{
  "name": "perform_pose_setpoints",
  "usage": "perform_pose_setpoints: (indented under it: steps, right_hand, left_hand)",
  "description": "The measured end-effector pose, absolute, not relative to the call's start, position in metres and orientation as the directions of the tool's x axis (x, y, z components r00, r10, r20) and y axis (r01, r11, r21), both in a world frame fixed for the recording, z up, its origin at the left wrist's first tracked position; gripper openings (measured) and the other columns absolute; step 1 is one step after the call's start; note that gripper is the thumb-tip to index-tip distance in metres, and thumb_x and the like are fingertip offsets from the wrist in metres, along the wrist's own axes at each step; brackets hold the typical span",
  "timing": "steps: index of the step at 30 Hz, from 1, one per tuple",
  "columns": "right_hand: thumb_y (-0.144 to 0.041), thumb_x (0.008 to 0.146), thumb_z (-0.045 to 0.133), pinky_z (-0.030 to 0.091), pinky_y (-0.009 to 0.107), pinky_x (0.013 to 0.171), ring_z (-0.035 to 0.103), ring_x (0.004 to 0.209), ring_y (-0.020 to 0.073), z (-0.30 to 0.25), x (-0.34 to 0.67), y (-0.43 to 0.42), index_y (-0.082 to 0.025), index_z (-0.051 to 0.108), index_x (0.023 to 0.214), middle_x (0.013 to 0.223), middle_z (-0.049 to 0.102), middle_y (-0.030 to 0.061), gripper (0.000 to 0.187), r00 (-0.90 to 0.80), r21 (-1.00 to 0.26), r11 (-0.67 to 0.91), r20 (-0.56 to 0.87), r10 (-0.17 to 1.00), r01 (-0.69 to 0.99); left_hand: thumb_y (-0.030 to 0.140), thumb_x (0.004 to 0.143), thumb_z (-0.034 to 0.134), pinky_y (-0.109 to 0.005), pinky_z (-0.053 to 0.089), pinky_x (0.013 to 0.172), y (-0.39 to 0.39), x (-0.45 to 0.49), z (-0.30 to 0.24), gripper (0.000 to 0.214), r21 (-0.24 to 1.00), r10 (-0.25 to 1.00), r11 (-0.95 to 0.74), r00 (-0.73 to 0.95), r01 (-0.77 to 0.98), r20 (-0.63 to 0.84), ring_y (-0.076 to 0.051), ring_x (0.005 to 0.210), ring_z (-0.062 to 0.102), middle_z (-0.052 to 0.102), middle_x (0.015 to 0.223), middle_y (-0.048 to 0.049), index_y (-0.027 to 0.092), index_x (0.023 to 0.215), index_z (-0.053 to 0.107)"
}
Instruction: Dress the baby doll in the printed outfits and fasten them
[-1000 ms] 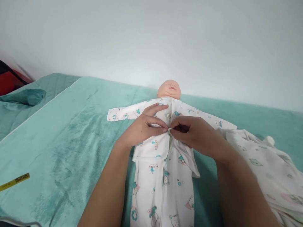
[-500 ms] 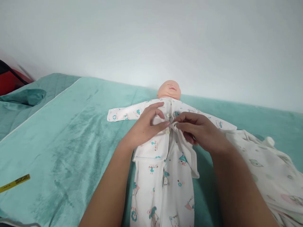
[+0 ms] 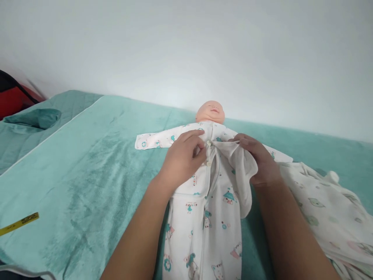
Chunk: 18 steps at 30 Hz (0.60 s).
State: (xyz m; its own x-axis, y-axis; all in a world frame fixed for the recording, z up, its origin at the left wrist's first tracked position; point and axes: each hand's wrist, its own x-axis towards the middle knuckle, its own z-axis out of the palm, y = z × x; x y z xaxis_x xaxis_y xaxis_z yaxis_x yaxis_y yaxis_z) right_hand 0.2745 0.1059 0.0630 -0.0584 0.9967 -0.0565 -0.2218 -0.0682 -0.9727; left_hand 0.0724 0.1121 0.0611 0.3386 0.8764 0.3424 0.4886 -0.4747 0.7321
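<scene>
A baby doll (image 3: 210, 111) lies on its back, dressed in a white printed baby shirt (image 3: 186, 136) and matching pants (image 3: 221, 233). My right hand (image 3: 259, 159) grips the shirt's right front flap, pulled out to the side so that its plain inside shows. My left hand (image 3: 185, 157) rests over the chest, thumb and forefinger closed at the edge of the left front, beside the buttons. Two pale buttons, an upper button (image 3: 209, 143) and a lower button (image 3: 209, 163), show along that edge. Below the upper button the shirt front hangs apart.
A teal plush cover (image 3: 101, 163) spreads under the doll, against a white wall (image 3: 186, 50). At right lies a crumpled white printed cloth (image 3: 326, 206). A yellow strip (image 3: 20, 223) is at the left, and a red and black item (image 3: 14, 95) stands in the far left corner.
My right hand has moved right, drawing the flap outward and turning its inside up. My left thumb has drawn back from the flap toward the button edge. The view has shifted slightly.
</scene>
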Motion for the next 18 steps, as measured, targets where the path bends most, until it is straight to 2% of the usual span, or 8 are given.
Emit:
perform_pose_setpoints:
  steps: [2, 5, 8, 12, 15, 18]
  right_hand:
    - [-0.042, 0.072, 0.071, 0.038, 0.027, 0.056, 0.048, 0.060, 0.0136, 0.061, 0.274, 0.106, -0.021, 0.052, 0.065, 0.074, 0.056, 0.0003, 0.029, -0.070, -0.978, -0.057, -0.044, 0.997, -0.200]
    - [-0.043, 0.070, 0.072, 0.036, 0.027, 0.053, 0.045, 0.057, 0.0132, 0.060, 0.276, 0.106, -0.022, 0.050, 0.065, 0.070, 0.054, -0.0003, 0.031, -0.080, -0.984, -0.065, -0.052, 0.995, -0.168]
    - [-0.042, 0.070, 0.072, 0.031, 0.026, 0.049, 0.041, 0.051, 0.0120, 0.059, 0.278, 0.105, -0.022, 0.047, 0.064, 0.060, 0.047, -0.0030, 0.032, -0.098, -0.974, -0.067, -0.047, 0.994, -0.215]
    - [-0.041, 0.072, 0.066, 0.028, 0.026, 0.046, 0.036, 0.046, 0.0119, 0.059, 0.278, 0.101, -0.024, 0.044, 0.068, 0.056, 0.042, -0.0053, 0.028, -0.042, -0.964, -0.077, -0.069, 0.997, -0.253]
    - [-0.040, 0.073, 0.064, 0.029, 0.027, 0.047, 0.038, 0.047, 0.0124, 0.060, 0.277, 0.099, -0.025, 0.044, 0.071, 0.057, 0.043, -0.0053, 0.025, -0.028, -0.969, -0.082, -0.077, 0.997, -0.232]
    - [-0.040, 0.075, 0.063, 0.030, 0.027, 0.048, 0.039, 0.049, 0.0126, 0.058, 0.277, 0.101, -0.025, 0.044, 0.069, 0.058, 0.043, -0.0051, 0.025, -0.060, -0.975, -0.060, -0.049, 0.997, -0.214]
  left_hand:
    - [0.023, 0.092, 0.052, -0.044, 0.044, 0.107, 0.113, 0.072, 0.061, 0.013, 0.753, 0.882, -0.463, 0.328, 0.468, 0.338, -0.023, 0.129, 0.053, 0.063, 0.130, -0.0059, 0.023, 0.079, 0.053]
    - [0.029, 0.085, 0.064, -0.046, 0.041, 0.109, 0.111, 0.078, 0.060, 0.015, 0.741, 0.888, -0.456, 0.304, 0.493, 0.344, -0.025, 0.132, 0.049, 0.060, 0.135, -0.0053, 0.024, 0.083, 0.050]
    - [0.019, 0.079, 0.064, -0.046, 0.042, 0.107, 0.107, 0.086, 0.058, 0.021, 0.709, 0.897, -0.442, 0.267, 0.550, 0.352, -0.026, 0.132, 0.048, 0.056, 0.139, -0.0057, 0.025, 0.090, 0.048]
    - [0.013, 0.078, 0.054, -0.043, 0.049, 0.091, 0.106, 0.088, 0.056, 0.031, 0.742, 0.931, -0.362, 0.189, 0.565, 0.311, -0.025, 0.117, 0.058, 0.060, 0.130, -0.0041, 0.026, 0.105, 0.049]
    - [0.011, 0.080, 0.051, -0.040, 0.051, 0.086, 0.109, 0.084, 0.054, 0.026, 0.778, 0.938, -0.342, 0.143, 0.528, 0.315, -0.024, 0.112, 0.060, 0.063, 0.125, -0.0035, 0.026, 0.101, 0.052]
    - [0.012, 0.081, 0.052, -0.039, 0.050, 0.089, 0.112, 0.081, 0.053, 0.014, 0.801, 0.933, -0.356, 0.128, 0.481, 0.337, -0.023, 0.114, 0.060, 0.064, 0.120, -0.0037, 0.024, 0.088, 0.054]
